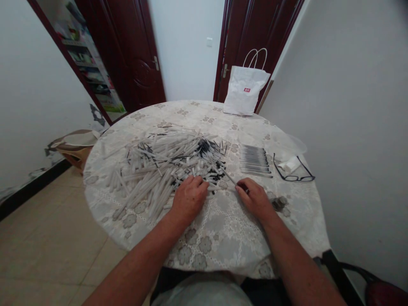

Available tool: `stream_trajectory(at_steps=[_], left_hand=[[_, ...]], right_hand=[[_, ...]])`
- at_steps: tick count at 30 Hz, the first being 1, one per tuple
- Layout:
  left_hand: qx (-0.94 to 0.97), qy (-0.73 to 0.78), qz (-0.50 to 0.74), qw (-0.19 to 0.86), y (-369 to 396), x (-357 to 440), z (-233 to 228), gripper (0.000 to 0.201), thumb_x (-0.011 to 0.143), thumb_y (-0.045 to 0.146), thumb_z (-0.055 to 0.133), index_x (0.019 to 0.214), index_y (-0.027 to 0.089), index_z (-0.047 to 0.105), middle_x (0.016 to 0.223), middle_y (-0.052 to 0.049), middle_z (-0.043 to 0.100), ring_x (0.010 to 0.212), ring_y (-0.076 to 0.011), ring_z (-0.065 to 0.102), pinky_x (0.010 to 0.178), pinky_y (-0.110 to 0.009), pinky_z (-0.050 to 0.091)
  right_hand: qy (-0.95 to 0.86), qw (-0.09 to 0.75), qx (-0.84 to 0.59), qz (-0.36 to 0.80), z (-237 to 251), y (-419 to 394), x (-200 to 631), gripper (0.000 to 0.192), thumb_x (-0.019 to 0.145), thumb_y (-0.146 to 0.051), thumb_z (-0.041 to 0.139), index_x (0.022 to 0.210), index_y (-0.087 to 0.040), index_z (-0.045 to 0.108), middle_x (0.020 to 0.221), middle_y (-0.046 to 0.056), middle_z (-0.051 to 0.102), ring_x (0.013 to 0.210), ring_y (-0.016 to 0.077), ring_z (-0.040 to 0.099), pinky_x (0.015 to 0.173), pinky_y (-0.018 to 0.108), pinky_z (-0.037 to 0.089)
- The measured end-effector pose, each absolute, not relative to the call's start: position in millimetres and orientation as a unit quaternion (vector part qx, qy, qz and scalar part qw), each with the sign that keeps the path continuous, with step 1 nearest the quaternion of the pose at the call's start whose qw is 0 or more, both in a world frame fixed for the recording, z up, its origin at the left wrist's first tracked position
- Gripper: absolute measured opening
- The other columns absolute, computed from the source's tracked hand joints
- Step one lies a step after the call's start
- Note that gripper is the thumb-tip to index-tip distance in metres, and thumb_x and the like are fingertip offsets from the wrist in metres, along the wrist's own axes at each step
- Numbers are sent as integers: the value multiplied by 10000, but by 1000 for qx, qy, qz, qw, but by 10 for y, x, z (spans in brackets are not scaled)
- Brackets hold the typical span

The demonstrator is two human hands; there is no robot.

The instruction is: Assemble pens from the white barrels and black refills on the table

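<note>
Your right hand [255,198] pinches the near end of one thin pen refill [230,178]; its long axis runs up and to the left, toward the heap. Your left hand [188,199] lies palm down with fingers curled on the near edge of the pile of white pen barrels [153,170], holding nothing that shows. The pile lies directly ahead of the left hand, nearer it than the right. A neat row of finished pens [255,160] lies beyond your right hand.

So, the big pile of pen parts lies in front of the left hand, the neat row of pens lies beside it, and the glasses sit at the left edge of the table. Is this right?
Not quite: in the head view the glasses sit at the right edge of the table, just past the neat row of pens. The rest holds: the big pile of pen parts lies in front of the left hand.
</note>
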State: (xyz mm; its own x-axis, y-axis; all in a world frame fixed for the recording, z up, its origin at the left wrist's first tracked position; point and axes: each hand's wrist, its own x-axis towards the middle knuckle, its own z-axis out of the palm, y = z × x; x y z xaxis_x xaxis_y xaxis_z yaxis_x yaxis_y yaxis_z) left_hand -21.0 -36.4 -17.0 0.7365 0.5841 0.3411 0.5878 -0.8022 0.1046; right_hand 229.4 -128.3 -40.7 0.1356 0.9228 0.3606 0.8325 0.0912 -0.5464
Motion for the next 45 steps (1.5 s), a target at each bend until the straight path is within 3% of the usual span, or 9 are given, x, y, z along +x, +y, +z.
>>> stream_trajectory(at_steps=[8, 12, 14, 17, 20, 23, 28, 35, 45], left_hand=[[-954, -268, -135, 7, -471, -159, -273, 104, 921, 177, 601, 842, 200, 663, 892, -87, 612, 872, -253, 546, 767, -385, 455], [-956, -250, -154, -12, -464, -144, -301, 121, 954, 168, 543, 931, 190, 659, 945, -92, 634, 923, -256, 567, 806, -382, 471], [-936, -269, -214, -77, -462, -159, -298, 157, 986, 204, 497, 1024, 187, 649, 1013, -101, 656, 977, -249, 589, 861, -382, 478], [-850, -337, -313, -257, -440, -192, -261, 215, 1018, 302, 452, 1130, 200, 605, 1077, -92, 702, 941, -207, 635, 867, -350, 494], [-727, -394, -360, -433, -392, -214, -194, 252, 998, 393, 481, 1122, 210, 603, 1014, -63, 745, 743, -157, 633, 712, -289, 502], [-653, -407, -372, -520, -337, -219, -132, 286, 943, 430, 559, 1082, 196, 646, 858, -30, 733, 586, -119, 566, 568, -243, 445], [-636, -413, -382, -528, -297, -223, -106, 297, 886, 413, 632, 1069, 191, 707, 686, 16, 632, 586, -117, 564, 576, -235, 443], [-657, -402, -375, -517, -315, -224, -156, 286, 874, 392, 660, 1079, 204, 725, 768, -15, 684, 661, -146, 622, 664, -274, 500], [-690, -360, -380, -500, -308, -217, -211, 253, 897, 368, 654, 1072, 224, 766, 972, -48, 703, 670, -118, 635, 670, -269, 523]], right_hand=[[-655, 345, -667, 82, -404, -1297, 2323, 129, 954, -281, 542, 963, -194, 636, 893, 64, 667, 817, 205, 617, 760, 323, 473], [-653, 355, -664, 85, -402, -1314, 2343, 129, 958, -283, 543, 959, -197, 639, 889, 61, 666, 800, 202, 610, 756, 324, 472], [-652, 365, -658, 90, -398, -1326, 2358, 128, 959, -289, 545, 961, -201, 637, 885, 59, 663, 794, 201, 608, 743, 321, 472], [-667, 374, -635, 106, -385, -1343, 2369, 114, 954, -295, 552, 967, -212, 629, 884, 56, 656, 782, 198, 604, 723, 317, 477], [-691, 369, -611, 115, -370, -1350, 2353, 90, 947, -276, 556, 966, -218, 622, 885, 57, 647, 777, 198, 601, 719, 320, 480], [-705, 365, -596, 121, -364, -1350, 2324, 84, 958, -261, 550, 975, -221, 622, 897, 60, 640, 796, 200, 602, 738, 325, 483], [-714, 365, -587, 116, -375, -1345, 2311, 96, 965, -252, 545, 985, -217, 632, 903, 65, 639, 820, 206, 605, 755, 327, 481], [-726, 352, -579, 120, -390, -1333, 2304, 112, 980, -251, 538, 1017, -209, 635, 931, 75, 644, 855, 209, 612, 777, 337, 492], [-739, 370, -558, 76, -379, -1351, 2259, 101, 975, -227, 551, 1038, -205, 626, 966, 87, 631, 873, 202, 602, 784, 333, 510]])
